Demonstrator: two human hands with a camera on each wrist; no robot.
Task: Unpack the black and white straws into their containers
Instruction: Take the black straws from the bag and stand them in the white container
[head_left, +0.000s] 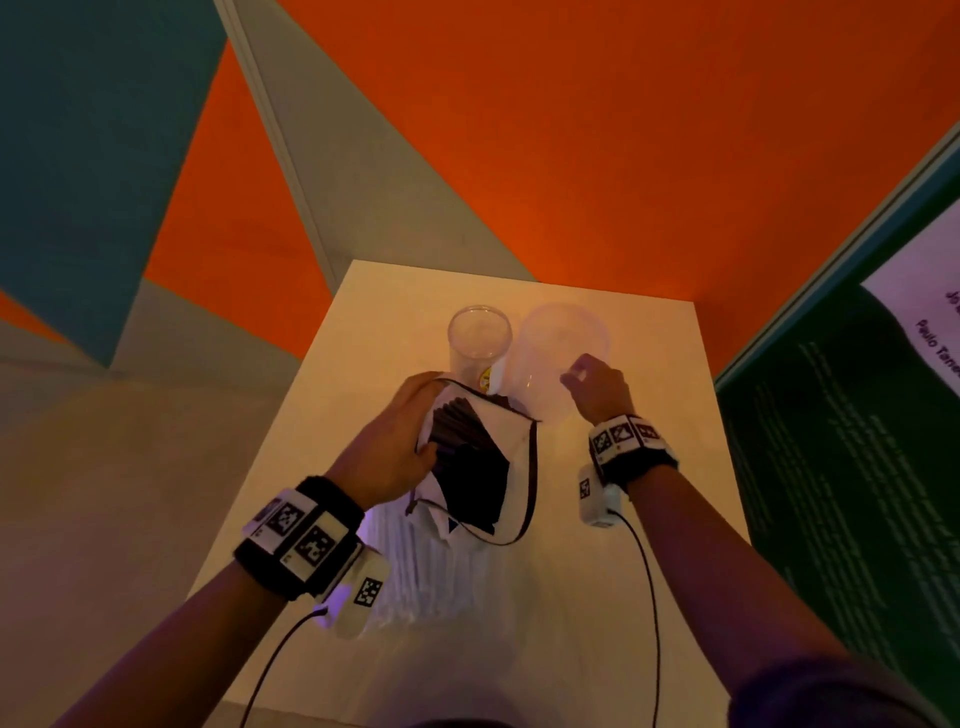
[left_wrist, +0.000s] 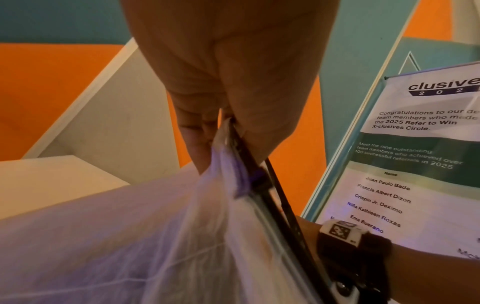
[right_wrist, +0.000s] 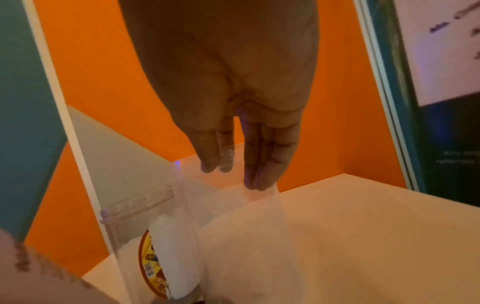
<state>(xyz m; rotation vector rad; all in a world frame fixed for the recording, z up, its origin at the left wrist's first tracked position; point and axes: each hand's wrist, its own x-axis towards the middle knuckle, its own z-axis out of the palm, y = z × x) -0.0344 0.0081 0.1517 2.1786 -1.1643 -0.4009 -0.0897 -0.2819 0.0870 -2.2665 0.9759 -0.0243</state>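
A clear zip bag (head_left: 511, 434) stands upright on the white table (head_left: 660, 395), its mouth pulled wide. Black straws (head_left: 467, 467) fill its upper part and white straws (head_left: 426, 561) show lower down. My left hand (head_left: 410, 431) pinches the bag's left rim; the left wrist view shows the left hand (left_wrist: 223, 127) clamped on the bag (left_wrist: 130, 236) at its black zip edge. Behind stand a narrow clear jar (head_left: 478, 332) with a yellow label and a wider clear tub (head_left: 550, 332). My right hand (head_left: 582, 376) grips the tub's near rim; in the right wrist view the right hand (right_wrist: 228, 170) straddles the tub (right_wrist: 233, 216) wall beside the jar (right_wrist: 130, 222).
A green and white poster board (head_left: 857, 415) leans close along the table's right side, seen also as the board (left_wrist: 415, 144) in the left wrist view. An orange wall (head_left: 571, 156) rises right behind the table. Cables hang from both wrist cameras.
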